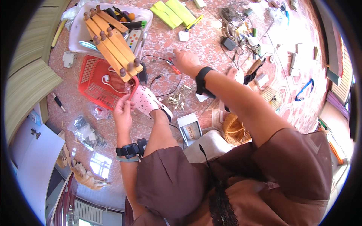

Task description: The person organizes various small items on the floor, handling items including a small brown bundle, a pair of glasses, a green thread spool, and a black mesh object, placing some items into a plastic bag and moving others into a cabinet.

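My left hand grips the near rim of a red plastic basket, which holds a white corded item. Wooden slats with brown pegs lie across the basket and a white plastic bin full of mixed items, among them a remote control. My right hand reaches over the floor, beside a small red object and a black cable. Whether its fingers hold anything cannot be told.
Yellow-green folded pouches, tangled cables and a black adapter lie beyond. Nearer are an open white box, a wicker basket, a pink clog on my foot and a plastic bag. A dog lies at lower left.
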